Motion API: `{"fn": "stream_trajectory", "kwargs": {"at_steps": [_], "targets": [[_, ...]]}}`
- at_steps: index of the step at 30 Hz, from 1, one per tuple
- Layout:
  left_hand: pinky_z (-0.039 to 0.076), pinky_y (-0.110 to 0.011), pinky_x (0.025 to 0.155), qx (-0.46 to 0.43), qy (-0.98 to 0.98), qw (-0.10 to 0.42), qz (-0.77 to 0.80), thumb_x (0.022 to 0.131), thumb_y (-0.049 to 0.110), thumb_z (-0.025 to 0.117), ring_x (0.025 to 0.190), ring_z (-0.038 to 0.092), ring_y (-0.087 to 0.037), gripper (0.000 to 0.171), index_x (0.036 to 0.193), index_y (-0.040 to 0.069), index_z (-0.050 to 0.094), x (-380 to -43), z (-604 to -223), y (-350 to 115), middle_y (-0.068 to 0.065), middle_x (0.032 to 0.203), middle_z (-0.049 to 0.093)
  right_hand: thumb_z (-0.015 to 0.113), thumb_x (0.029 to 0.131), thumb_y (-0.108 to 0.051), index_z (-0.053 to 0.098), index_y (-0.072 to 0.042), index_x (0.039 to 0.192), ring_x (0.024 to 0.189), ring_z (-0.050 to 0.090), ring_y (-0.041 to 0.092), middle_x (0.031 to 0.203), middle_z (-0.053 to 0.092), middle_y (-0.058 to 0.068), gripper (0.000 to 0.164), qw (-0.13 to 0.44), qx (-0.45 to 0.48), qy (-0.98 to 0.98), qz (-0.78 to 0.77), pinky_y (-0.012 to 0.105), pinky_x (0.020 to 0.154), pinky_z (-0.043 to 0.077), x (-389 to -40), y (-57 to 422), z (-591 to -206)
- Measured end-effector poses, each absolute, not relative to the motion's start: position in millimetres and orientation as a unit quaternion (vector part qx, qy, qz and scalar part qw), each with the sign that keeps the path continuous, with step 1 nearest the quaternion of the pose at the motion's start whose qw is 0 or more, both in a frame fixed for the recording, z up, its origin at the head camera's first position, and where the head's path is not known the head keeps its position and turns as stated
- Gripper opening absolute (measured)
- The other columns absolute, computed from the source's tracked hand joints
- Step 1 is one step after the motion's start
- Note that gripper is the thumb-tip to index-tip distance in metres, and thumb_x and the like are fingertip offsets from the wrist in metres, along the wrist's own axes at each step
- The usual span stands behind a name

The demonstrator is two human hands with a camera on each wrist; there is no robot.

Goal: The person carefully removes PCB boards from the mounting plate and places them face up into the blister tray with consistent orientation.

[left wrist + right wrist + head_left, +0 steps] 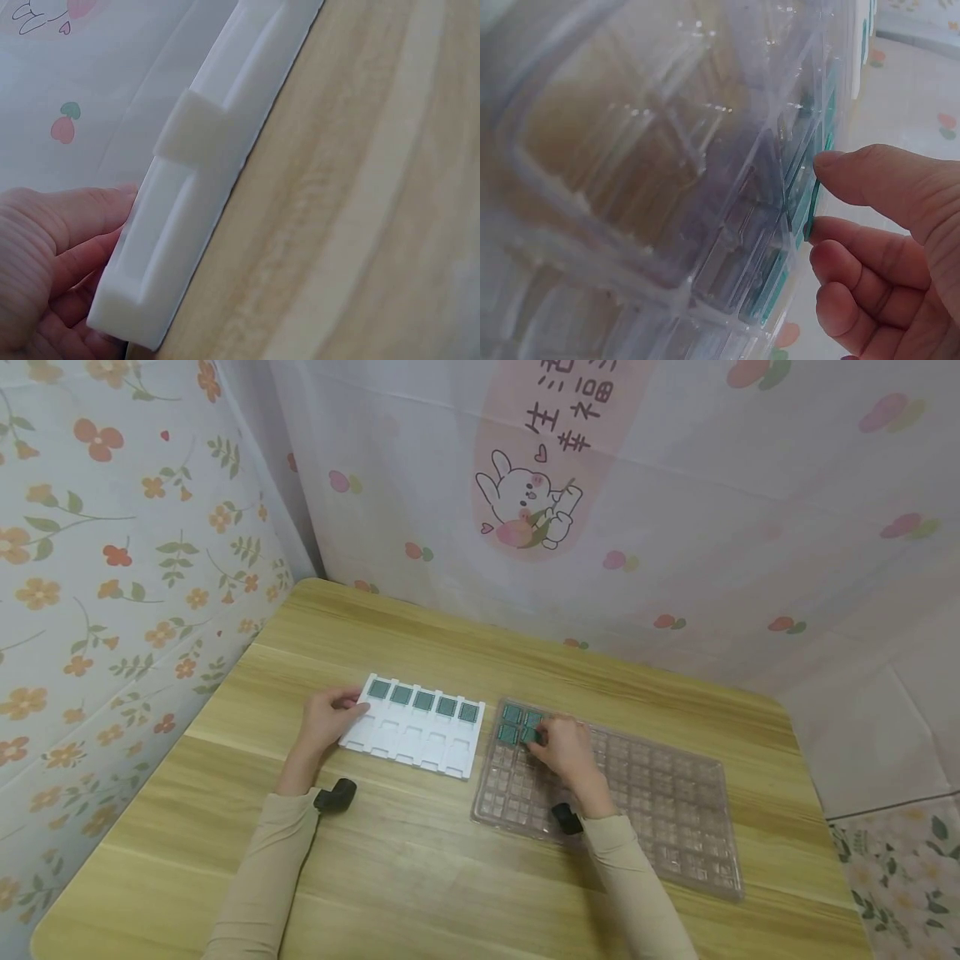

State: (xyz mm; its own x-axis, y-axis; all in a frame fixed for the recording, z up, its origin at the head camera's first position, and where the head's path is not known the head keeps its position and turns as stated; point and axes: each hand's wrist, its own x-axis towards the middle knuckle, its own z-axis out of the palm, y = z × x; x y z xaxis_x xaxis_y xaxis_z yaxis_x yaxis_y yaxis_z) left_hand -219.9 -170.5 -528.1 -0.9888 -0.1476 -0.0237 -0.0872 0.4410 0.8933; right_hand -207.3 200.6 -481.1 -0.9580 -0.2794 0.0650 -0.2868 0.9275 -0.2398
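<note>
My left hand pinches the left edge of a white plastic tray, thumb along the rim in the left wrist view. Several square green circuit boards fill its back row, while the front row of slots holds none. To the right lies a clear plastic blister tray with many small pockets. At its back left corner, my right hand pinches a small green circuit board between thumb and index finger, right at a pocket. Other green boards sit in pockets beside it.
Both trays lie on a wood-grain table, with a narrow gap between them. A printed curtain hangs behind the table and a floral curtain on the left. A black wrist device sticks out from the left sleeve.
</note>
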Motion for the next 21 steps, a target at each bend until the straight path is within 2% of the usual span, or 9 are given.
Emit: {"fn": "stream_trajectory", "kwargs": {"at_steps": [10,17,21], "targets": [[0.042,-0.017,0.066,0.064,-0.85,0.027,-0.523,0.083,0.009,0.069,0.086,0.058,-0.026,0.036,0.115,-0.006,0.062,-219.8,-528.8,-172.0,-0.021,0.095,0.064,0.079,0.075,-0.02,0.072,0.0,0.092,0.061,0.05,0.015,0.068,0.058,0.001,0.026,0.015,0.155,-0.982,0.111,0.052,0.078,0.043,-205.9,202.4,-481.8],[0.042,-0.017,0.066,0.061,-0.851,0.027,-0.521,0.084,0.009,0.069,0.085,0.058,-0.026,0.036,0.115,-0.006,0.062,-219.3,-528.3,-171.7,-0.021,0.094,0.064,0.079,0.075,-0.019,0.072,-0.002,0.089,0.064,0.051,0.017,0.067,0.057,0.0,0.023,0.019,0.162,-0.981,0.105,0.064,0.088,0.037,-205.6,203.4,-484.1],[0.041,-0.018,0.067,0.064,-0.852,0.026,-0.519,0.084,0.009,0.069,0.086,0.058,-0.026,0.036,0.116,-0.006,0.062,-219.5,-528.5,-171.6,-0.021,0.095,0.064,0.079,0.075,-0.019,0.072,-0.002,0.089,0.067,0.053,0.019,0.068,0.057,0.0,0.023,0.022,0.164,-0.981,0.102,0.064,0.088,0.037,-205.5,203.1,-484.1]]}}
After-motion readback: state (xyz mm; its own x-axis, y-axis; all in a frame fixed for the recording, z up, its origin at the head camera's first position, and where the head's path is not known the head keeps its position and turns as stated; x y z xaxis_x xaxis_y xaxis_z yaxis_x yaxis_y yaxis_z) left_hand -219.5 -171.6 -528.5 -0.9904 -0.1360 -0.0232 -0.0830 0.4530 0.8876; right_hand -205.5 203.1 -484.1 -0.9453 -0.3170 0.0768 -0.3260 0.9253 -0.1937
